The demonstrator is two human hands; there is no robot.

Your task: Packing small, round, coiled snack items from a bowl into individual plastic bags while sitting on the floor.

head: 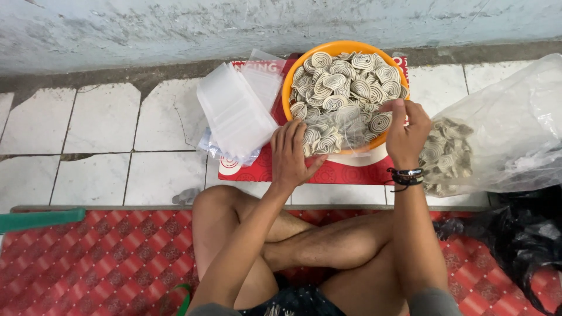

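Left hand [291,153] grips the near edge of a small clear bag [345,131], fingers closed on the plastic. Right hand [405,131] pinches a spiral snack [380,122] at the bag's mouth, thumb and fingers together. Bag lies over the rim of an orange bowl [288,88] heaped with spirals. Stack of empty clear bags [234,111] left of the bowl; large filled plastic sack [497,134] right, on the tiled floor [105,146].

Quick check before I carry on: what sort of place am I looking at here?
Probably an informal home or small-workshop packing spot on the floor: cracked white floor tiles against a worn wall, a red patterned mat, and an orange bowl of spiral snacks beside clear bags.
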